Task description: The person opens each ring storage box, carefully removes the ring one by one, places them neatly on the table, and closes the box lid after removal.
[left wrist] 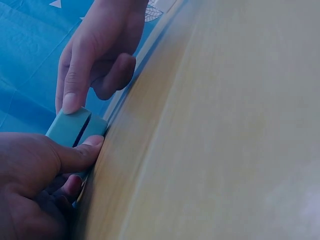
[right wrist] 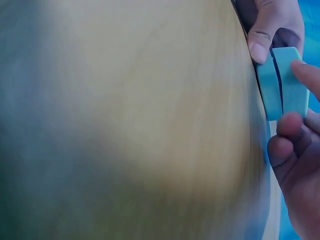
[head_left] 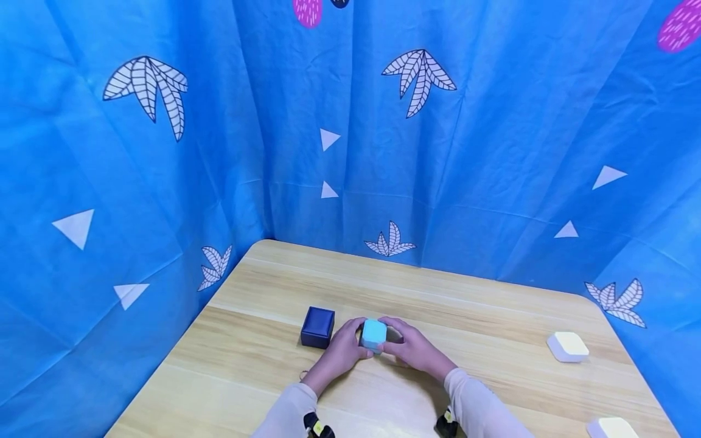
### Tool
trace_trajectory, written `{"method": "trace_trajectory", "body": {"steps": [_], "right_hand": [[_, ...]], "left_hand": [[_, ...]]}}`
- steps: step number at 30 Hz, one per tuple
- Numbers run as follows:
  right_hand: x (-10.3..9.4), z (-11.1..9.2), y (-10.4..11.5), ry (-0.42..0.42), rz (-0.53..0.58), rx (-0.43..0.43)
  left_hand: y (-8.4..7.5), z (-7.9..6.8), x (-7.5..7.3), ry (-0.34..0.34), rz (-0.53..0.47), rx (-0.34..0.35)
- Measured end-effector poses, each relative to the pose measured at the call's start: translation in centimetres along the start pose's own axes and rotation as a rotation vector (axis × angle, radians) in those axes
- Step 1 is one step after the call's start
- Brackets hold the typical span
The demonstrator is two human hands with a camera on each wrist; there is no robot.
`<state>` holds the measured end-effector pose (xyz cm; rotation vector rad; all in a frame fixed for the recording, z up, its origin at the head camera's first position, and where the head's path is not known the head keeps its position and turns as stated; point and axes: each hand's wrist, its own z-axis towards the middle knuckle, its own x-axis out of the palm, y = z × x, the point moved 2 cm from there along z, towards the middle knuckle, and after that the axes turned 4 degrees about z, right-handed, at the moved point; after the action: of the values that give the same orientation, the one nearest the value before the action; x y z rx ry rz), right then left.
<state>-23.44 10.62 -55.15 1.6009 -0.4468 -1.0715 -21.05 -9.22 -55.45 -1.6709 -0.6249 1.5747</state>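
A small light-blue jewelry box with rounded corners is between my two hands, low over the wooden table. My left hand holds its left side, the thumb pressed on the lower half in the left wrist view. From the other side, my right hand pinches the upper half, the lid. A narrow dark gap runs between lid and base in both wrist views. The inside of the box is hidden. Just left of my left hand stands a dark blue box, its lid down.
Two white rounded boxes, one farther back and one at the front, are on the table's right side. A small ring-like thing lies beside my left forearm. Blue patterned curtain hangs along the wooden table's back and sides.
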Motion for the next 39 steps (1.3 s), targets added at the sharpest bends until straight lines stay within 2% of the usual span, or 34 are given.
{"method": "trace_trajectory", "body": {"steps": [5, 24, 33, 39], "right_hand": [[-0.1, 0.1, 0.0, -0.033, -0.026, -0.018], [-0.4, 0.6, 0.1, -0.041, 0.135, 0.168], [-0.7, 1.1, 0.2, -0.039, 0.187, 0.163], [-1.1, 1.5, 0.0, -0.085, 0.263, 0.188]], "left_hand": [[0.0, -0.1, -0.1, 0.004, -0.01, 0.003], [0.5, 0.0, 0.2, -0.019, -0.019, -0.023], [0.3, 0.0, 0.2, -0.046, 0.016, -0.014], [0.2, 0.0, 0.3, -0.042, 0.018, -0.033]]}}
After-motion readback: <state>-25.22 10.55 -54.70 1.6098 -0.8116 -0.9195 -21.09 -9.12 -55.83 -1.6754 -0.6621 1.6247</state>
